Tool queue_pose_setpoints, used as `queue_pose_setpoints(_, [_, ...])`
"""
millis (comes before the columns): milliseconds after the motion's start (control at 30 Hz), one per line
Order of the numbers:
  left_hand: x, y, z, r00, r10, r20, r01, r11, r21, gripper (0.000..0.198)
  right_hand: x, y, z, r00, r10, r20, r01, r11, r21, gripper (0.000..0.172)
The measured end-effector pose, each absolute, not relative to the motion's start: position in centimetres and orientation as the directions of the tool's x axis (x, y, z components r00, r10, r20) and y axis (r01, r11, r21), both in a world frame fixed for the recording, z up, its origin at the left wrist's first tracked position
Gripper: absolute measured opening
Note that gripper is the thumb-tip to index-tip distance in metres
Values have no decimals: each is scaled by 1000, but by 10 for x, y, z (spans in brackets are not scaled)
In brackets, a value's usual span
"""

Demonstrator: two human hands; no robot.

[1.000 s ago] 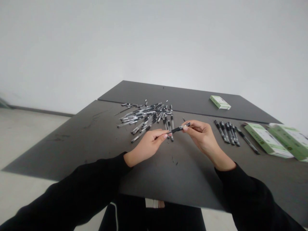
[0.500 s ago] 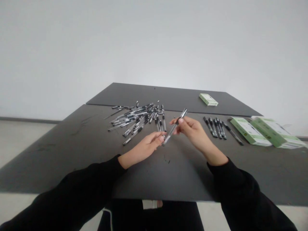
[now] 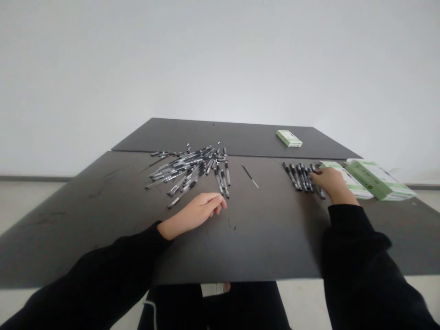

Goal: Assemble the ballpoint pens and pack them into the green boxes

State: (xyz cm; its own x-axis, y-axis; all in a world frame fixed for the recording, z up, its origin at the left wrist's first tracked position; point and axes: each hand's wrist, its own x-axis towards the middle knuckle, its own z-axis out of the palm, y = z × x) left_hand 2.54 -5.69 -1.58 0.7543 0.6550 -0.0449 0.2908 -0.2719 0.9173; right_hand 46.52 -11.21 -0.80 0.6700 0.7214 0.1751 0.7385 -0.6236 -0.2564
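My right hand is over the right end of a row of black-capped clear pens. Its fingers are pinched on a pen there, whose lower end shows below them. The fingertips partly hide this pen. My left hand hovers at or rests on the table near its middle, fingers curled together with nothing visible in them. Just beyond it lie a few separate pens and a big loose heap of pens and pen parts.
A thin pen refill lies alone between the heap and the row. Two green-and-white boxes are at the right, one partly behind my right hand. Another such box sits on the far dark table. A seam divides the two tabletops.
My right hand has carried a pen from the middle over to the row at the right. My left hand stays near the middle, fingers now curled. The refill on the table has come into full view.
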Motion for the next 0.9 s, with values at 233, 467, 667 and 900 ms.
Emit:
queue_pose_setpoints(233, [24, -56, -15, 762, 647, -43, 273, -261, 926, 34, 457, -110, -11, 669, 722, 175, 743, -651, -154, 22])
queue_pose_setpoints(467, [26, -53, -14, 764, 645, -29, 298, -312, 902, 35, 357, -77, -1, 460, 858, 229, 888, -443, -126, 39])
queue_pose_setpoints(667, [25, -51, -14, 752, 659, 3, 278, -322, 905, 33, 296, -53, -14, 280, 958, -54, 959, -282, -32, 42])
queue_pose_setpoints(900, [22, -44, -13, 643, 758, 111, 288, -374, 882, 30, 297, -70, -14, 204, 976, -74, 973, -211, -93, 26])
